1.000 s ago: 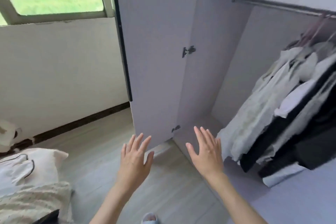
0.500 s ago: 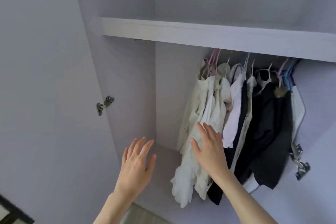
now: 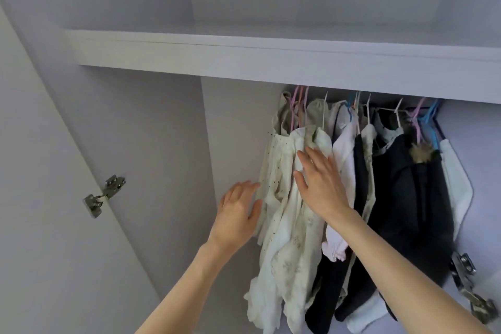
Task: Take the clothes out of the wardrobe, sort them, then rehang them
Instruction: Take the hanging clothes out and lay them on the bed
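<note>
— Where are the clothes right now?

— All on the rail under the shelf [image 3: 271, 59], bunched toward the right half of the wardrobe. The pale garments [image 3: 284, 225] hang at the left end of the bunch, the dark garments [image 3: 406, 211] to their right, and each one drops long and straight down from its hanger [image 3: 295, 106].

— And your hands?

— Both flat and loose, gripping nothing. My right hand [image 3: 320, 184] lies on the front of the pale clothes, fingers pointing up toward the hooks. My left hand [image 3: 238, 209] is lower and to the left, its fingertips just reaching the outer edge of the dotted white piece [image 3: 273, 171].

— So which hand goes first?

— The right, I'd judge. It's already on the cloth and nearer the hangers, which sit above and a little beyond my fingers. The lift has to go upward, along the garment's length, to clear a hook from the rail. The left can gather the hem below.

— Anything in the way?

— The door hinge [image 3: 104, 195] is well off to the left.
</note>
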Available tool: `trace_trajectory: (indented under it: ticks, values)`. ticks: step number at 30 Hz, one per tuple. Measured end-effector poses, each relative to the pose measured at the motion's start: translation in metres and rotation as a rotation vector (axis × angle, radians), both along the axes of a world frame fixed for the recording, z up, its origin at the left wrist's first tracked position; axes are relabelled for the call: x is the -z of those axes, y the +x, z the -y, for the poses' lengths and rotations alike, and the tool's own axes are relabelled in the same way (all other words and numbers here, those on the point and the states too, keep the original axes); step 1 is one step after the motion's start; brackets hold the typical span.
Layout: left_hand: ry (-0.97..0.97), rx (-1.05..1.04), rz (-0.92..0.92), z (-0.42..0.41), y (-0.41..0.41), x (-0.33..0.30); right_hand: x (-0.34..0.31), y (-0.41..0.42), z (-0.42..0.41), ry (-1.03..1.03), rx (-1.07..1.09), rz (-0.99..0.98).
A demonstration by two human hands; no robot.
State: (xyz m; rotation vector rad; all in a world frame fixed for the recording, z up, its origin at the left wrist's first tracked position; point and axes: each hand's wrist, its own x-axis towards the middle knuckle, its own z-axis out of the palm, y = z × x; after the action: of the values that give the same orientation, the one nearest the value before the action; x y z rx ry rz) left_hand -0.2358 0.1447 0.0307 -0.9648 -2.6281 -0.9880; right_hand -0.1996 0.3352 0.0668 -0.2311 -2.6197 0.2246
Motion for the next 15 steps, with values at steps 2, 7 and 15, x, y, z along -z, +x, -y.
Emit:
trace_trajectory:
  ticks: [2, 7, 15]
  values:
    - [0.031, 0.022, 0.034, -0.025, -0.014, -0.004, -0.001, -0.008, -0.011, -0.019, -0.038, 0.012]
    - [0.1, 0.028, 0.102, -0.082, -0.039, -0.012, 0.011, -0.02, -0.026, -0.075, -0.117, -0.022]
    - [0.004, -0.021, 0.155, -0.122, -0.065, -0.017, 0.023, -0.023, -0.044, -0.126, -0.13, -0.039]
